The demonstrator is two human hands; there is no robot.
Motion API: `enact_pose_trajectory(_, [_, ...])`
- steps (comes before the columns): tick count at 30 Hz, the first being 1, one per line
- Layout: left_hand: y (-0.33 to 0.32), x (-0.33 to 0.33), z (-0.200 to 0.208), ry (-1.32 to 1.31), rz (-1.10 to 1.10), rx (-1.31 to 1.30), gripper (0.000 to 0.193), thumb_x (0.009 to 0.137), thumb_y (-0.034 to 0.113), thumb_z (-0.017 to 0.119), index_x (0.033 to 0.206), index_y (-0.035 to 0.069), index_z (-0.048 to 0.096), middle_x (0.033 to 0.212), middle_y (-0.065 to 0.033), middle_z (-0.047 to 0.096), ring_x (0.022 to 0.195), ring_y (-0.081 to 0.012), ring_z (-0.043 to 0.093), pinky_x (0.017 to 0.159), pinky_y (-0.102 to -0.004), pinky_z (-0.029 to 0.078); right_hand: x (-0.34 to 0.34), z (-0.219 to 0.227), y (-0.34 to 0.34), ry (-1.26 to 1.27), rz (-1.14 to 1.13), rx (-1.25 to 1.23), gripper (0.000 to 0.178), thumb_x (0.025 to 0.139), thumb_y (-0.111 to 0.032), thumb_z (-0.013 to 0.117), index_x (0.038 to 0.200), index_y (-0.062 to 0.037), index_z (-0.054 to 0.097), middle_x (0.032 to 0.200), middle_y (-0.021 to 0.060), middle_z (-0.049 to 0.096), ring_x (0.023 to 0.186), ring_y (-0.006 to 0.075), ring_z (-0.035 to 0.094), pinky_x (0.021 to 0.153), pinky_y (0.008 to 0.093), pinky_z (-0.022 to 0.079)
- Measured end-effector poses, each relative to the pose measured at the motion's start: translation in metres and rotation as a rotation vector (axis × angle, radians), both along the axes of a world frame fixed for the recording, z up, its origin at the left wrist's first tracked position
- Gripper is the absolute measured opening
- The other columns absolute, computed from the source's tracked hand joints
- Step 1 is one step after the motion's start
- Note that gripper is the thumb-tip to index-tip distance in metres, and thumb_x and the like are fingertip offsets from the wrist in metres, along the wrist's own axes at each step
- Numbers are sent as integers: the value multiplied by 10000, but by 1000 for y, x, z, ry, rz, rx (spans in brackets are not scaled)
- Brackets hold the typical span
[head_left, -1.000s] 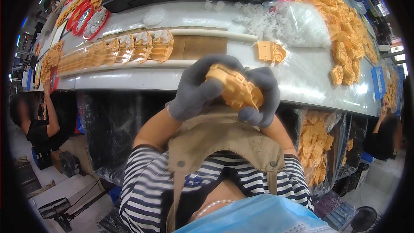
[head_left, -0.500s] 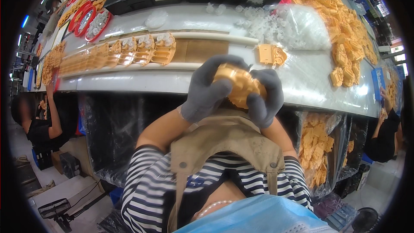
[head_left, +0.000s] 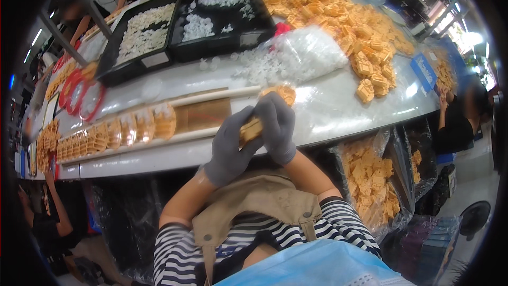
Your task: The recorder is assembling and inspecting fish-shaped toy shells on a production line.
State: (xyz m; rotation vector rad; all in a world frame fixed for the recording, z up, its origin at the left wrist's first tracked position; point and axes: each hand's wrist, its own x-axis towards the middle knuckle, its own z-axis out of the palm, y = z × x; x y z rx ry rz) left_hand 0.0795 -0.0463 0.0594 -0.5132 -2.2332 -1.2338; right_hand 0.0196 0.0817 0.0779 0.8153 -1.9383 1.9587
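Both gloved hands meet at the table's near edge, around an orange plastic part (head_left: 250, 130). My left hand (head_left: 228, 147) is wrapped round it from the left. Fingers bent, my right hand (head_left: 276, 127) presses on its upper right side; the fingertips are hidden. Just beyond my right hand lies another orange plastic part (head_left: 286, 94), partly covered by the hand. To the left, a row of orange parts (head_left: 114, 133), some topped with clear pieces, stands between two white rails (head_left: 198, 135) next to a brown strip (head_left: 203, 115).
Black trays (head_left: 174, 52) hold small white and clear pieces. Beside them lie a plastic bag (head_left: 312, 53), loose clear pieces (head_left: 248, 66) and a big orange heap (head_left: 365, 37). Red-rimmed bowls (head_left: 92, 103) stand left. Below the table hangs a bag of orange parts (head_left: 368, 180). Co-workers' arms show at both sides.
The view has swung, so the table now slants. My hands have drawn closer together, and my right hand has come over the orange part, covering more of it.
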Motion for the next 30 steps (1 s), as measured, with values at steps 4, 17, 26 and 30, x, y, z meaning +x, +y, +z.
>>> enact_pose_trajectory(4, [-2,10,1,-182,-84,142,568,762,85,720,1264,19,463,1153,-168,569,1025,-296,585,874,-358,474,1,-5,1,48,-55,-72,249,903,-175,535,731,3,501,666,85,469,613,164,464,577,295,388])
enact_pose_trajectory(17, [6,-4,29,294,3,-62,502,684,33,747,1147,-12,559,1127,-218,587,960,-340,588,826,-368,479,-4,19,-5,110,94,-315,384,967,-219,396,658,-4,470,669,59,488,617,122,436,578,259,365])
enact_pose_trajectory(26, [-4,-4,5,-33,-62,562,490,811,116,715,1241,35,496,1113,-83,579,984,-155,561,869,-296,471,-29,13,7,-125,424,-572,558,978,-503,303,1046,8,518,980,113,564,909,191,556,844,355,462])
enact_pose_trajectory(30, [-15,-6,24,-191,-309,1264,674,838,99,661,1403,63,295,1191,-83,500,1082,-171,510,973,-315,409,-28,-11,7,-58,319,-319,651,856,-532,562,1229,-10,451,1144,133,526,1001,201,543,835,332,470])
